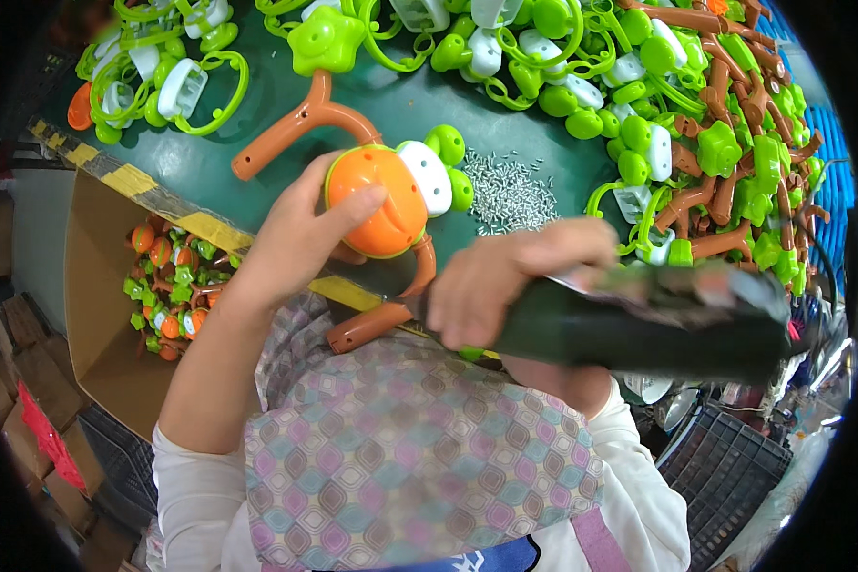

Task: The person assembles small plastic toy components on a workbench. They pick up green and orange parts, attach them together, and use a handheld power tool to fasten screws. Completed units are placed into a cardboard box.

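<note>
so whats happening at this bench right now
A person is putting together a plastic toy at a green table. The left hand grips the orange toy body, which has brown branch-like arms and green and white parts attached. The right hand holds a dark power screwdriver pointed at the toy's lower side. A small pile of screws lies just beyond, loose green, white and brown parts cover the table, and a cardboard box at the left holds more toys.

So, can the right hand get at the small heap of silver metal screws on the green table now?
Probably not at once: the right hand is full with the dark electric screwdriver. The screws lie uncovered just beyond it.
</note>
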`<state>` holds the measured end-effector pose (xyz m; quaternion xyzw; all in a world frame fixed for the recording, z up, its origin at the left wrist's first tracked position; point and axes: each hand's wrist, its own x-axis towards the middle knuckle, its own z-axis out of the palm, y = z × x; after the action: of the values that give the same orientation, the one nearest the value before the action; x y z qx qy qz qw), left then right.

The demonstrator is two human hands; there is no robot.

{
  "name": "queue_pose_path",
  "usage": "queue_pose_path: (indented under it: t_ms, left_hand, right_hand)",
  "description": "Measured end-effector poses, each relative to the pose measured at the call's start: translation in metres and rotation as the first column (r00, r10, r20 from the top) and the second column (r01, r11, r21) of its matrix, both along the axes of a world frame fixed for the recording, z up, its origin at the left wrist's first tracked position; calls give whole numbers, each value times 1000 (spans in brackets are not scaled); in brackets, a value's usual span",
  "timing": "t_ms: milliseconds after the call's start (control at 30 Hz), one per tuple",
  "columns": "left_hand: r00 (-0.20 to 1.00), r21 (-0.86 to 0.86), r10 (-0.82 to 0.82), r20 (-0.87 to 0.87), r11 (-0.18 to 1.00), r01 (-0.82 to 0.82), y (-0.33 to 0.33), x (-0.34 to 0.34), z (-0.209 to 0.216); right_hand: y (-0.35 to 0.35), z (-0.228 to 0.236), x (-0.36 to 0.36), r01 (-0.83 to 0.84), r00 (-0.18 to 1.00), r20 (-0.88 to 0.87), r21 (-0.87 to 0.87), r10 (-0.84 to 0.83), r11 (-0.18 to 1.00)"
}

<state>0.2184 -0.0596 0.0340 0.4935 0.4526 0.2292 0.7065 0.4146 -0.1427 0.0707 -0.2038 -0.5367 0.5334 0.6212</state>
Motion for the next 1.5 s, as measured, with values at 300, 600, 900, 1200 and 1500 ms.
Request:
queue_pose_path:
  t_ms: [300,600,900,1200,1500]
  left_hand:
    - [951,633,280,-130,761,-138,-35,-30,-21]
    - [966,881,138,-221,453,136,-46,-29,-2]
    - [922,885,303,-240,458,80,-36,-11,1]
    - [977,804,37,-212,575,153,-26,10,-63]
    - [988,798,149,-40,600,-58,-32,14,-62]
  right_hand:
    - [3,-35,-17,12,999,35,-75,-9,997]
    - [20,15,-20,89,994,-67,22,-87,996]
    - [28,43,-17,216,960,189,-21,-208,976]
    - [70,6,-37,-23,989,146,140,3,990]
    - [53,-20,-73,328,943,25,111,-333,938]
